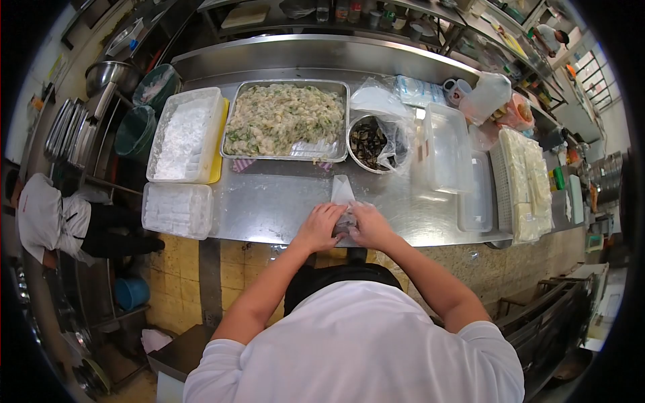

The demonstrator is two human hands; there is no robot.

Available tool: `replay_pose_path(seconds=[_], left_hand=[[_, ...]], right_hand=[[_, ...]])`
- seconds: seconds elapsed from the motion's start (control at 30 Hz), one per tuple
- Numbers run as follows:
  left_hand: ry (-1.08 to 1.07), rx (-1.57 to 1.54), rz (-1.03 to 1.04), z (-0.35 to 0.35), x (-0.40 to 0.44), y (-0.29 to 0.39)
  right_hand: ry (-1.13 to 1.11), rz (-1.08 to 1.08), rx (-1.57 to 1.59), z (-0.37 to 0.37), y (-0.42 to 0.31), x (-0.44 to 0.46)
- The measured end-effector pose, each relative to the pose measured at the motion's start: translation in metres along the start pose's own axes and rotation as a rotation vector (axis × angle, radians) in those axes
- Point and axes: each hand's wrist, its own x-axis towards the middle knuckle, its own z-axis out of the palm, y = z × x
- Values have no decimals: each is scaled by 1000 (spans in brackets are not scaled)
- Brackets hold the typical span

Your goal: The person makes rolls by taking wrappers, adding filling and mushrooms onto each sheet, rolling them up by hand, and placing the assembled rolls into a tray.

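Observation:
Both of my hands are at the front edge of the steel table (282, 195), close together on a white, thin wrapper (342, 189). My left hand (322, 227) has its fingers bent over the wrapper's left side. From the right, my right hand (369, 226) closes on the same wrapper. Its pointed far end lies beyond my fingers, and something translucent shows between my hands. Behind it stands a large metal tray (289, 158) of chopped pale and green filling (282, 114). A round pot of dark pieces (368, 142), partly under clear plastic, is to the tray's right.
At left are a white tub of powder (185, 138) and a smaller box of white rolls (177, 209). Clear containers (449, 148) and a basket with pale stacked packets (525, 181) stand right. One person (54, 215) is at far left, another (551, 39) far back right.

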Motion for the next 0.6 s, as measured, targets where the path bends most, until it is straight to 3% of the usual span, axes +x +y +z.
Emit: replay_pose_path(seconds=[0.1,0.27,0.37,0.6], left_hand=[[-19,42,87,-2,-7,-3],[-91,-5,163,-2,-16,10],[-34,43,252,27,-34,5],[189,-103,207,39,-38,12]], right_hand=[[72,-27,6,-10,9,-22],[-48,-177,-255,-11,6,-43],[-5,-236,-310,22,19,-57],[161,-222,-265,29,12,-70]])
